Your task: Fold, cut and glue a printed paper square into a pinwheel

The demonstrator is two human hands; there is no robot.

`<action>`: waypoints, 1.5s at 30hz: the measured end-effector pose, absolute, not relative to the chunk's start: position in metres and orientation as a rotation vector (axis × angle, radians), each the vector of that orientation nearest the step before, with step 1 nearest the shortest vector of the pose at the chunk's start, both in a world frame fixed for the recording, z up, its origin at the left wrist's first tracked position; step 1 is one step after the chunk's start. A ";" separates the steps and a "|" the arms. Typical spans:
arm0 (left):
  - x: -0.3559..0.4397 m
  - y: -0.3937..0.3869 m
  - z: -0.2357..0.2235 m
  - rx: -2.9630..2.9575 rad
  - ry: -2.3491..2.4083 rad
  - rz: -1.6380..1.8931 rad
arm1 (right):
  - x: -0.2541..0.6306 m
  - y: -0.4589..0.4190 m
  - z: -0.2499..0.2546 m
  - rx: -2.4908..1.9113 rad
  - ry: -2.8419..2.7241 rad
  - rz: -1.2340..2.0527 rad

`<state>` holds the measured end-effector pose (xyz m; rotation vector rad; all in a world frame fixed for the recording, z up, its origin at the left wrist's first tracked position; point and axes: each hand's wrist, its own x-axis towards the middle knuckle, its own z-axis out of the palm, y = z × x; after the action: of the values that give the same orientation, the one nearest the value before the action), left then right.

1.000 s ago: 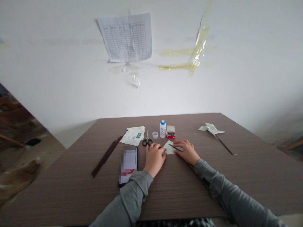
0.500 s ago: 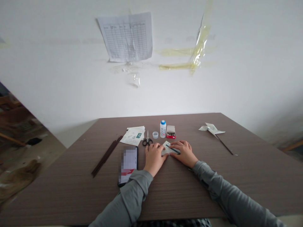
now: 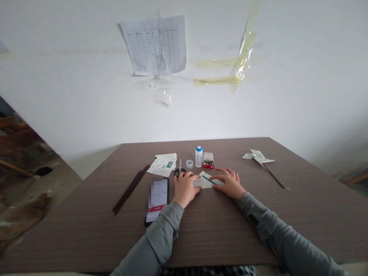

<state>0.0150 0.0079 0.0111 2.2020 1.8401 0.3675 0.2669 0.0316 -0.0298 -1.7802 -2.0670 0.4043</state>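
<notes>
In front of me lies a sheet of printed paper (image 3: 205, 182), folded to a triangle with a dark green stripe across it. My left hand (image 3: 185, 188) has its thumb and forefinger on the paper's left corner, the other fingers curled beside the scissors (image 3: 179, 169). At the right corner, the thumb and forefinger of my right hand (image 3: 230, 184) hold the paper down, its other fingers raised a little. Part of each corner is hidden under the fingers.
A phone (image 3: 157, 201), dark thin sticks (image 3: 130, 189) and a paper stack (image 3: 162, 165) are on the left. Behind the paper stand a small clear cup (image 3: 189, 164), a blue-capped bottle (image 3: 198, 158) and a red box of small metal pieces (image 3: 208, 163). A paper pinwheel (image 3: 260, 157) lies right.
My hands have moved apart, the right one outward to the right and the left one slightly left. More of the folded paper shows between them.
</notes>
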 end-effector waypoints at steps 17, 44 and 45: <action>-0.021 0.006 0.013 2.199 1.847 0.364 | 0.324 0.046 -0.035 -1.825 -2.024 0.443; -0.007 0.007 -0.001 2.222 1.848 0.411 | 0.296 0.038 -0.041 -1.685 -2.099 0.379; -0.007 0.006 -0.001 2.222 1.847 0.399 | 0.294 0.037 -0.041 -1.678 -2.110 0.358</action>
<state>-0.0067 0.0065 -0.0008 2.2219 1.8469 0.3988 0.2939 0.0370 -0.0408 -1.6777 -2.1104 0.3577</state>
